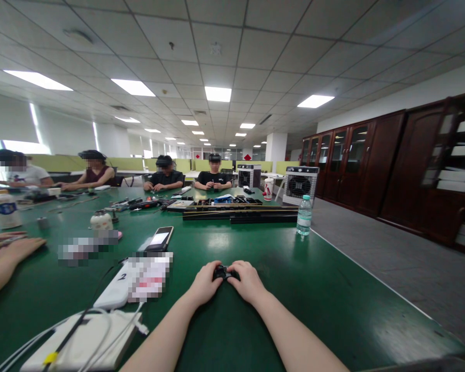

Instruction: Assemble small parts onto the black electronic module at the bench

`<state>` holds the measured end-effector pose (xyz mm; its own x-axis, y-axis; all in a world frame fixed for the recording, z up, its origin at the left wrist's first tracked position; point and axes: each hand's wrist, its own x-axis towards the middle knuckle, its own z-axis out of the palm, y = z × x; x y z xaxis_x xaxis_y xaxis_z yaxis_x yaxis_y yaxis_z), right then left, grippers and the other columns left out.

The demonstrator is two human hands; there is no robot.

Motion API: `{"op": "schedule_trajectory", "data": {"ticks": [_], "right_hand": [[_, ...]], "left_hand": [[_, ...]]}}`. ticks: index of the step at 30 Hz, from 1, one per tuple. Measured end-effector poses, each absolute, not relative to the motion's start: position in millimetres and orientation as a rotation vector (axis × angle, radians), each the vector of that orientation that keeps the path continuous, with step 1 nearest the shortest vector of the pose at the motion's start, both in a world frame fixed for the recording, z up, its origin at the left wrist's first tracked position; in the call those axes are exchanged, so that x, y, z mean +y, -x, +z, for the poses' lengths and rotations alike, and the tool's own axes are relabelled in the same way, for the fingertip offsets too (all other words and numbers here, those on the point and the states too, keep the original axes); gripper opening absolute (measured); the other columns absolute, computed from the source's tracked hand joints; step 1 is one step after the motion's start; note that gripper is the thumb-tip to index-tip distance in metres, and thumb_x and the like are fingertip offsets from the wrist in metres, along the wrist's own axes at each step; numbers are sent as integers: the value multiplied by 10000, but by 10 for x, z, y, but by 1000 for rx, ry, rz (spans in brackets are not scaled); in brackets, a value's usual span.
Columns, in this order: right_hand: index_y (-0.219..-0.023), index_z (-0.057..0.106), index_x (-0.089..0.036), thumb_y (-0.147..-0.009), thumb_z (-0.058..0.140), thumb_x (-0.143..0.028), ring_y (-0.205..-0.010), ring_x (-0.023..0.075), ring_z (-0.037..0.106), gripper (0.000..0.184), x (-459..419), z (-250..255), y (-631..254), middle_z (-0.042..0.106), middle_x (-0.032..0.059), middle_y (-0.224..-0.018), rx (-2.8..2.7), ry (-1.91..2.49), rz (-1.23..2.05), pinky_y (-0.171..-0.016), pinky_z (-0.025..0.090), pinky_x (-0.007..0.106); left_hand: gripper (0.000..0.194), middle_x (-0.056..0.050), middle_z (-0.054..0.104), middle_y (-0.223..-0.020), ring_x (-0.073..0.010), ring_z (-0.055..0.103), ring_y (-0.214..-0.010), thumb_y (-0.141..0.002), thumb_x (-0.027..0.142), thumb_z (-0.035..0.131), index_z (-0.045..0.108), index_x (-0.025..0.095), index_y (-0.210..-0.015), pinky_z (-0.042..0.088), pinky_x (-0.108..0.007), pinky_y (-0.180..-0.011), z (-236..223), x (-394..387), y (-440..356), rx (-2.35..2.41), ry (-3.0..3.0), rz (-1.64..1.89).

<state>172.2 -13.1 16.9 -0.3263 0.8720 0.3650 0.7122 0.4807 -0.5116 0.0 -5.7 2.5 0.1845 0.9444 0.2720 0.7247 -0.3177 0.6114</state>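
Between my two hands is a small black object, low over the green table; its kind I cannot make out. My left hand grips its left side, with the thumb at the near edge and the fingers curled round the far side. On the right side my right hand holds it the same way. The fingers cover much of the object. Left of my hands lie a white power bank marked 2 and a phone.
A white box with cables lies at the near left. Long black strips lie across the table, beside a water bottle. Another person's hands rest at the far left. Several people sit opposite.
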Motion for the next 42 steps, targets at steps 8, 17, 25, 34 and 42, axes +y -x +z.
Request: {"op": "schedule_trajectory", "data": {"ticks": [8, 17, 25, 34, 42], "right_hand": [[-938, 619, -237, -797, 559, -208, -1048, 205, 494, 155, -138, 174, -1709, 606, 34, -1095, -2198, 1297, 272, -892, 372, 344], [-944, 607, -231, -807, 540, -207, -1008, 198, 522, 155, -141, 204, -1708, 640, 27, -1009, -2156, 1257, 253, -878, 373, 331], [-950, 618, -229, -801, 521, -203, -990, 191, 549, 180, -99, 249, -1769, 648, 33, -991, -2036, 1272, 273, -902, 379, 326], [-984, 616, -227, -823, 497, -227, -998, 205, 555, 200, -60, 261, -1828, 651, 48, -1021, -1979, 1302, 290, -910, 390, 339], [-1007, 612, -220, -828, 487, -230, -1000, 203, 561, 218, -58, 263, -1841, 650, 56, -1030, -1917, 1300, 295, -905, 404, 339]], "left_hand": [[376, -80, 597, -1104, -198, 547, -1058, -704, 123, 559, 559, 175, -1077, 401, -335, -965, 8, -40, 8, 1529, -2126, 954], [408, -99, 579, -1149, -201, 540, -1089, -717, 126, 536, 535, 156, -1124, 401, -341, -977, -32, 2, 16, 1522, -2062, 998], [423, -114, 567, -1179, -212, 524, -1122, -723, 129, 528, 519, 141, -1145, 395, -333, -985, -18, -16, 10, 1560, -2024, 975], [432, -134, 557, -1188, -214, 521, -1125, -731, 130, 521, 504, 105, -1163, 385, -326, -993, -11, -25, 6, 1572, -2027, 947], [427, -127, 561, -1194, -218, 523, -1126, -722, 129, 528, 515, 130, -1149, 386, -343, -991, -16, -24, 13, 1554, -2010, 965]]}}
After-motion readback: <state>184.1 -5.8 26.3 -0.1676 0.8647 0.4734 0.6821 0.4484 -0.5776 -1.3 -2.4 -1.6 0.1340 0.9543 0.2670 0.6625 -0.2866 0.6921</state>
